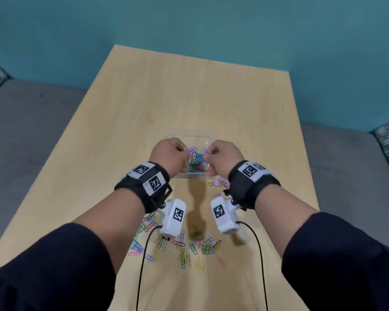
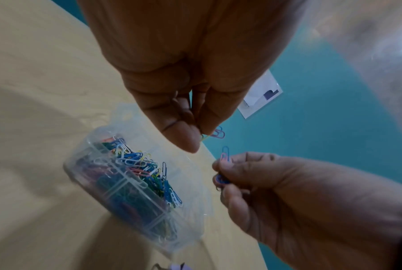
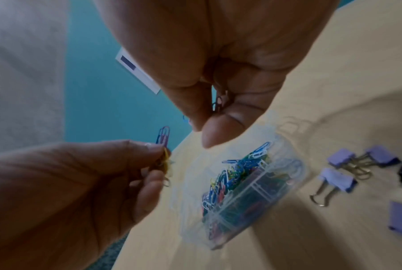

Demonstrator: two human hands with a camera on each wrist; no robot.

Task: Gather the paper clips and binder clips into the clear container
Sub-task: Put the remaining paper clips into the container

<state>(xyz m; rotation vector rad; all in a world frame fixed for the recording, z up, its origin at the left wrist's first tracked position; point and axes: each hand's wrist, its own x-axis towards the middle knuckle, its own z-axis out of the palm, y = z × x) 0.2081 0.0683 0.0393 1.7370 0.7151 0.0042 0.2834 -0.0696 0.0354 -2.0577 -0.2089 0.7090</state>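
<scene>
Paper clips are pinched in the left hand and right hand above the clear container; release into it is judged next.

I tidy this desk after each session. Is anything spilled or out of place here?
Yes. Coloured paper clips lie scattered on the table near its front edge, and purple binder clips sit loose beside the clear container rather than inside it.
</scene>
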